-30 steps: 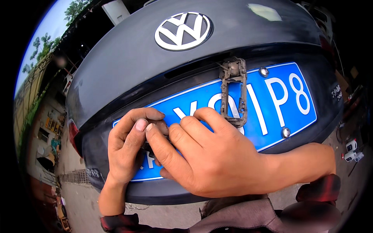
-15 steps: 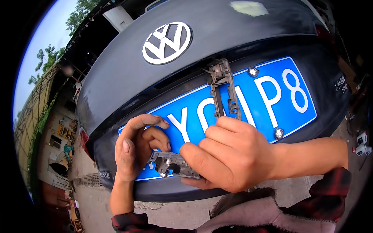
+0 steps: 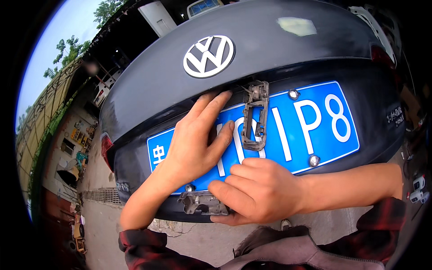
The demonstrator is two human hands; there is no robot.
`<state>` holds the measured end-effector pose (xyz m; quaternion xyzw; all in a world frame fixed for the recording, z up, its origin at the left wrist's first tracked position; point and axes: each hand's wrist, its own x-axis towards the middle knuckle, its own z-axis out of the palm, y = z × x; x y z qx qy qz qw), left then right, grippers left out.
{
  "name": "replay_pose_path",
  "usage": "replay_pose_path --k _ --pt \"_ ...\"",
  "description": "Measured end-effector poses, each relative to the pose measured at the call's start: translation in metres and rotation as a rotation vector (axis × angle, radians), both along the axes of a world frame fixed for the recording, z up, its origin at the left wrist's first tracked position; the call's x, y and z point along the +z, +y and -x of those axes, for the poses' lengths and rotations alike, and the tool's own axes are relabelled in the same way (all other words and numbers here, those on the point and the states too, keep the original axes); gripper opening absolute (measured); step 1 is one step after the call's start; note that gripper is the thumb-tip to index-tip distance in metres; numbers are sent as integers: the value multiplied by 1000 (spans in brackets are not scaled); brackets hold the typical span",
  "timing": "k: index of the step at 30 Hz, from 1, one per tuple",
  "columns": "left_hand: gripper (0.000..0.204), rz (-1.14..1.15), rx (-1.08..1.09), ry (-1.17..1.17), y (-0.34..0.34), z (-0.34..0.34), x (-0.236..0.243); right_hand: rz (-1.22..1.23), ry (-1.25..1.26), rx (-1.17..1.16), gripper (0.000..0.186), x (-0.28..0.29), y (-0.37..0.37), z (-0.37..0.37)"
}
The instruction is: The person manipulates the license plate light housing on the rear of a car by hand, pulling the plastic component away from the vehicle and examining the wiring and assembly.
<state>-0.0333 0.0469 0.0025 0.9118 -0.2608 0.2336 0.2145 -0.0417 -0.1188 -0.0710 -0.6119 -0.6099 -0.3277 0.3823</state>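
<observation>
Since the earlier frame, the left hand [image 3: 191, 146] has risen from beside the dark housing [image 3: 198, 204] to the shaded recess [image 3: 183, 106] above the blue plate [image 3: 281, 130]. From my remote post I find it spread, holding nothing visible; fingertip contact is too dark to confirm. The right hand [image 3: 265, 189] pinches the housing's right end (one-sided hold) at the plate's lower edge; a loosened pinch could drop it.

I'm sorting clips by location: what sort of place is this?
Probably a vehicle repair yard: the dark trunk lid has a pale patch, the right hand holds a grey part, and a dirty frame hangs across the plate.
</observation>
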Motion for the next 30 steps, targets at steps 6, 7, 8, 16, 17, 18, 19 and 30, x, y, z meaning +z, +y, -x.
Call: replay_pose_path --k 6,7,8,16,17,18,19,30 --pt "61 19 131 230 -3 -21 7 -3 -11 -21 39 3 -1 2" --pt "62 75 102 274 -1 -22 5 -10 -12 -23 39 3 0 2" --pt "63 130 73 320 1 -23 4 -19 -10 -24 39 2 1 2" --pt "73 691 -265 736 19 -18 6 89 13 -65 39 7 -5 1" --pt "73 758 -290 738 18 -15 4 122 24 -70 39 8 -7 2" --pt "73 825 -315 740 18 -13 2 113 32 -65 39 7 -6 1" --pt "73 884 -318 708 16 -12 0 103 40 -60 39 7 -6 0" --pt "81 994 -413 741 18 -6 -2 102 133 -19 37 6 -4 -1"
